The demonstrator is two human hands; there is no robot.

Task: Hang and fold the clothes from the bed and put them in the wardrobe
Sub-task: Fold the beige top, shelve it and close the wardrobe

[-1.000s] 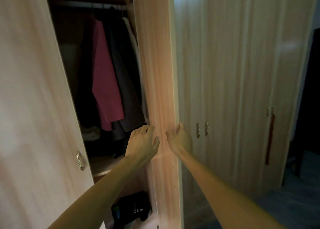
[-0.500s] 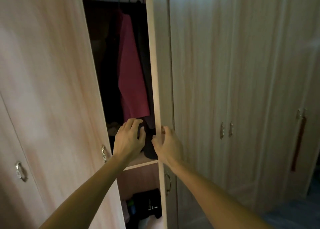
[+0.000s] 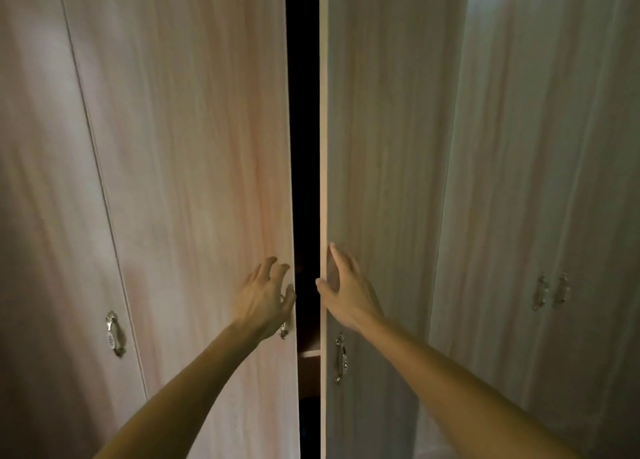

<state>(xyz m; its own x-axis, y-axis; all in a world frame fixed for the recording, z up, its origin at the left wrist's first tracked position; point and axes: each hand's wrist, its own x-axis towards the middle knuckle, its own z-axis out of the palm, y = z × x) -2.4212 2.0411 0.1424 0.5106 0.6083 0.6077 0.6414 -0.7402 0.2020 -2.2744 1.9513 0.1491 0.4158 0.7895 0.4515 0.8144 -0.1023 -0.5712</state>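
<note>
Two light wood wardrobe doors stand nearly closed, with a narrow dark gap (image 3: 306, 181) between them. My left hand (image 3: 265, 297) rests with spread fingers on the left door (image 3: 194, 181) near its inner edge, partly covering that door's metal handle (image 3: 284, 330). My right hand (image 3: 346, 292) lies flat and open on the right door (image 3: 384, 181), just above its metal handle (image 3: 340, 358). Neither hand holds anything. The clothes inside are hidden in the dark; only a strip of shelf edge (image 3: 310, 354) shows through the gap.
Another closed door with a metal handle (image 3: 114, 334) is at the far left. Further closed doors with a pair of handles (image 3: 550, 290) stand to the right.
Both doors have swung inward, narrowing the opening to a slit, and the pink and dark hanging garments are no longer visible. My hands moved from the door edges onto the door fronts.
</note>
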